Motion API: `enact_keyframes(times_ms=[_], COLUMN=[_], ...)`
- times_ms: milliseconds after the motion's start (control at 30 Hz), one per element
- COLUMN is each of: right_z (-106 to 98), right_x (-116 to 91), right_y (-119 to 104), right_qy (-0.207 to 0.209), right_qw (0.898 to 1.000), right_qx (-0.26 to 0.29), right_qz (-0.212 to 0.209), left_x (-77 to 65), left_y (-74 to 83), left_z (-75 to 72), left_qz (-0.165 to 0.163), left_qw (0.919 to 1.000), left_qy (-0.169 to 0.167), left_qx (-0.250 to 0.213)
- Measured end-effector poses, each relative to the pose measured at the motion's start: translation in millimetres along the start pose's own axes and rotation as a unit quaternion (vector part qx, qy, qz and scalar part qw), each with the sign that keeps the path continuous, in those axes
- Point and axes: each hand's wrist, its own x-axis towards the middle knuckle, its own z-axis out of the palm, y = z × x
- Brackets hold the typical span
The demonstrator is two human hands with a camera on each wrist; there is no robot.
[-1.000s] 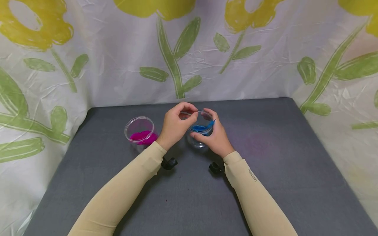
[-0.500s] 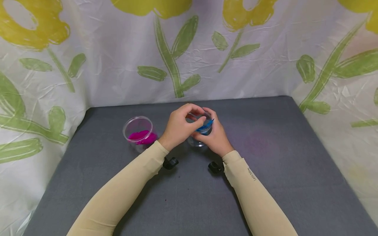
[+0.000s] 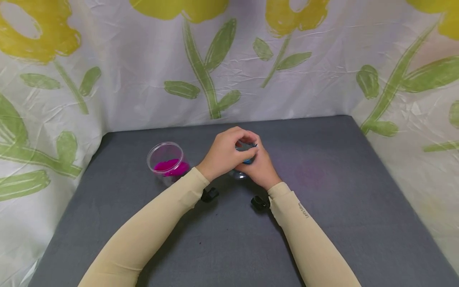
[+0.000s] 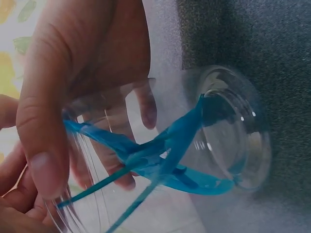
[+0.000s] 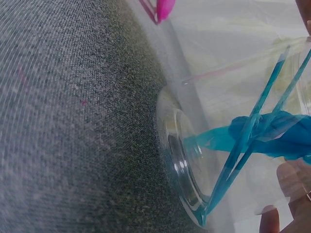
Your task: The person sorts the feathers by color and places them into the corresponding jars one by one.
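My right hand (image 3: 263,169) grips a clear plastic cup (image 3: 241,174) from the right. In the left wrist view its thumb (image 4: 46,170) lies across the cup near the rim, with fingers behind. Blue feather-like pieces (image 4: 165,155) with thin stems stand inside; the right wrist view shows the blue pieces (image 5: 262,133) through the wall. Over the cup's mouth, my left hand (image 3: 224,153) has its thumb and fingers curved close to the rim. Whether it pinches a blue piece is hidden. The cup's base appears on or just above the table.
A second clear cup (image 3: 150,160) holds magenta pieces (image 3: 172,167) and stands left of my left wrist. The table has a dark grey cloth (image 3: 340,223). A flowered white curtain (image 3: 143,59) hangs behind and at both sides. Black wrist devices (image 3: 209,194) sit under the sleeves.
My left hand has moved right across the cup's mouth, closer to the right hand's fingers, and covers more of the cup. The right hand keeps its grip. The magenta cup has stayed put.
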Motion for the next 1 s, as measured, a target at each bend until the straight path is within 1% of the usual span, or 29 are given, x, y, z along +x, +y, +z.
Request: enact_keyframes(times_ms=[100,200,367,500,667,767,900,1000], right_z=[1.2,1.8,0.3,-1.5,-0.2,0.0,0.2,0.6], right_x=[0.2,0.7,1.7,0.4,-0.7,-1.3,-2.2,-2.1], right_y=[0.7,0.7,0.3,1.0,0.4,-0.6,-1.9,-2.7], right_qy=[-0.008,-0.008,0.001,0.005,0.01,0.017,0.019,0.018], right_qw=[1.0,1.0,1.0,1.0,1.0,1.0,0.999,0.998], right_qx=[0.008,0.009,-0.01,-0.014,-0.011,-0.016,-0.026,-0.031], right_qz=[0.004,0.005,-0.002,0.0,0.007,0.016,0.032,0.042], left_x=[1.6,2.9,5.0,5.3,4.6,5.2,5.0,4.6], left_y=[1.8,2.1,-0.1,-0.8,1.1,1.7,1.5,1.4], left_z=[1.5,3.4,5.3,2.8,-7.4,-12.2,-16.4,-19.2], left_qz=[-0.011,-0.014,-0.009,-0.004,0.005,0.006,-0.003,-0.011], left_qw=[0.9998,0.9996,0.9989,0.9984,0.9979,0.9968,0.995,0.9921], left_qy=[-0.01,-0.012,-0.005,0.014,0.06,0.08,0.098,0.116], left_qx=[0.012,0.02,0.046,0.055,0.025,0.005,-0.018,-0.046])
